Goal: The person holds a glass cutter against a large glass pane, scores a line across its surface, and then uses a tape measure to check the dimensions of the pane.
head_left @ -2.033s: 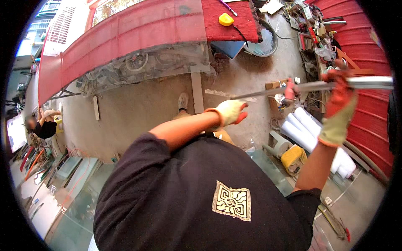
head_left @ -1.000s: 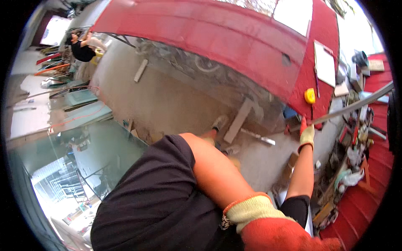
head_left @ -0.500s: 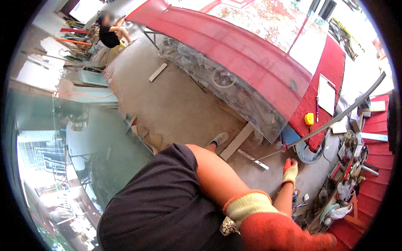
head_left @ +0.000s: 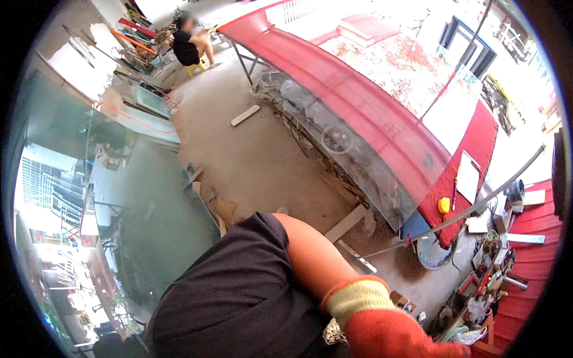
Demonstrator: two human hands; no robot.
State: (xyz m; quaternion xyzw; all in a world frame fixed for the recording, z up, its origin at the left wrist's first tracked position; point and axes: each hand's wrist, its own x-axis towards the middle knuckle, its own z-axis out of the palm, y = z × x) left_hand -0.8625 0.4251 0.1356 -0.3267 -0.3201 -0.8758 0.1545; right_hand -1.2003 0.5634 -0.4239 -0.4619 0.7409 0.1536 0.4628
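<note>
My left hand [head_left: 391, 331] is at the lower right, in a red-coated work glove with a cream cuff, below a bare forearm and black sleeve. Its fingers run toward the bottom edge and are too cut off to read, and anything they might hold is hidden. My right hand is out of view. Beyond the left hand, a long thin bar [head_left: 477, 209] slants across the corner of a red-covered table [head_left: 433, 200]. A yellow tape measure [head_left: 443, 206], a pen [head_left: 455, 199] and a clipboard [head_left: 469, 174] lie on that cloth. A large clear glass sheet [head_left: 358, 134] overhangs the table's near side.
Left of me stands a big greenish glass sheet [head_left: 155, 221]. A bucket [head_left: 434, 253] sits under the table corner. Flat strips [head_left: 345, 224] lie on the floor. Tools and clutter [head_left: 483, 268] crowd the right. A person [head_left: 190, 45] sits on a yellow stool far left.
My right gloved hand, earlier near the floor by the bucket, has gone out of view. My left hand appears slightly lower, and the whole view has shifted.
</note>
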